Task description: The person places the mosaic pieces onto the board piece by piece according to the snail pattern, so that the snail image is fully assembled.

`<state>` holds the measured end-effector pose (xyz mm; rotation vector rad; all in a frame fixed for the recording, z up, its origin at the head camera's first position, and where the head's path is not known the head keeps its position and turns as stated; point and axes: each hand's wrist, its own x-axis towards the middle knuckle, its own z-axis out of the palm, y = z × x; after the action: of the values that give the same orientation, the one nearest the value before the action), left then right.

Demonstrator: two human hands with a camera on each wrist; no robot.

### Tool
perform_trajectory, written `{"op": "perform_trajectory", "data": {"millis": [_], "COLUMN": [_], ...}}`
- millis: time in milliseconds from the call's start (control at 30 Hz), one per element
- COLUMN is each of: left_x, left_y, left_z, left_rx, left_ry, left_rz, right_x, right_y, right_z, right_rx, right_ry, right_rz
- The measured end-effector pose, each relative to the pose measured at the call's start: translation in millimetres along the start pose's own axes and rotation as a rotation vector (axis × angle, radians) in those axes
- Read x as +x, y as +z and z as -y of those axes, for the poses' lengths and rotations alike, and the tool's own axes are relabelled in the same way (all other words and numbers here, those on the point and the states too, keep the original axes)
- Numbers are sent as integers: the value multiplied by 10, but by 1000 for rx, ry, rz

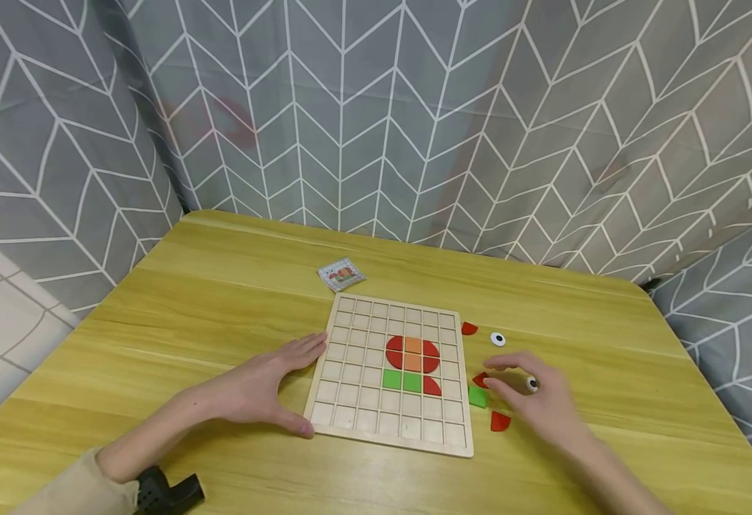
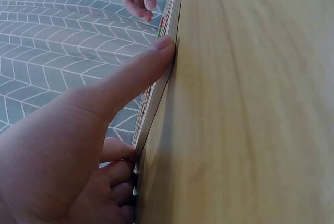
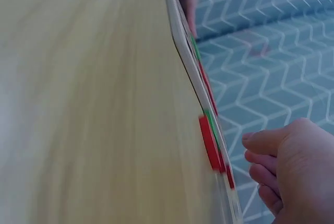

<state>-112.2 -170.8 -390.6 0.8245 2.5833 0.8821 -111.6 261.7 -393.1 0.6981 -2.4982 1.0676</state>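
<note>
A wooden grid board (image 1: 356, 433) lies flat; on it are orange squares (image 1: 413, 353) flanked by red rounded pieces (image 1: 394, 353), above green squares (image 1: 401, 380) and a red quarter piece (image 1: 431, 386). My left hand (image 1: 262, 383) touches the board's left side, thumb at the near corner, fingers along the edge; the left wrist view shows the thumb (image 2: 138, 72) against the rim. Right of the board, my right hand (image 1: 539, 404) hovers with thumb and index finger apart over a red piece (image 1: 481, 380), gripping nothing. In the right wrist view, its fingers (image 3: 266, 177) bend loosely.
Beside the board's right edge lie a green square (image 1: 477, 396), red pieces (image 1: 501, 421) (image 1: 469, 328) and eye pieces (image 1: 498, 340) (image 1: 532, 384). A picture card (image 1: 341, 275) lies behind the board. A patterned curtain (image 1: 376, 129) hangs behind the table (image 1: 240, 257). A black object (image 1: 166, 493) is by my left sleeve.
</note>
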Motion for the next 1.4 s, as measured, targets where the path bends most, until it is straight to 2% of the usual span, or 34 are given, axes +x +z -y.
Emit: {"op": "perform_trajectory", "data": {"millis": [133,300,600,900,1400], "left_x": [-4,-10,-5,1,-3], "left_y": [0,1,-7,-15,-5], "left_z": [-2,1,-6,-5,-10], "left_rx": [3,1,7,2,-9], "left_ry": [-2,-3,-3,1,-9], "left_rz": [-2,-3,-3,-4,6], "right_x": [-90,-129,-124,-120,-141], "right_y": [-84,-94,-22,-16,-20], "right_z": [-78,-92,-102,-88,-90], "right_rx": [-45,-95,-121,-75,-69], "right_ry": [85,125,56,51,40], "right_rz": [-5,12,78,46,25]}}
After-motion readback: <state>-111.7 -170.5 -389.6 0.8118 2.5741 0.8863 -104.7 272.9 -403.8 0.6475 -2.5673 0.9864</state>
